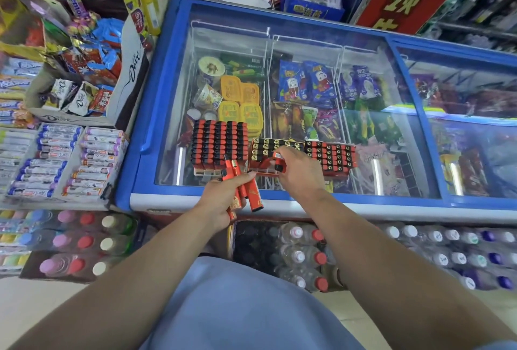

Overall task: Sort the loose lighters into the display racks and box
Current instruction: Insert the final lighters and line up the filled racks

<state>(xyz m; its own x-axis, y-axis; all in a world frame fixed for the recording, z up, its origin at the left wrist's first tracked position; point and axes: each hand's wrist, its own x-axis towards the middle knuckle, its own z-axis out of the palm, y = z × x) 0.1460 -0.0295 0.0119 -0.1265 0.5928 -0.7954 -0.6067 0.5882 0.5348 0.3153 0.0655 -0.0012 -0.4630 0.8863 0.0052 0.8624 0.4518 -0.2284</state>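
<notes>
Three racks of red-and-black lighters stand on the glass lid of a blue freezer (145,114). The left rack (218,146) looks full. The middle rack (264,153) holds lighters only in its far rows. The right rack (331,158) looks full as well. My left hand (223,198) grips a bunch of red lighters (246,190) at the freezer's near edge. My right hand (298,172) reaches over the middle rack and pinches one red lighter (279,163) above its near rows.
A Dove chocolate box (84,92) and trays of candy rolls (70,159) sit to the left of the freezer. Packs of bottled drinks (302,254) stand on the floor below its front edge. Ice creams lie under the glass.
</notes>
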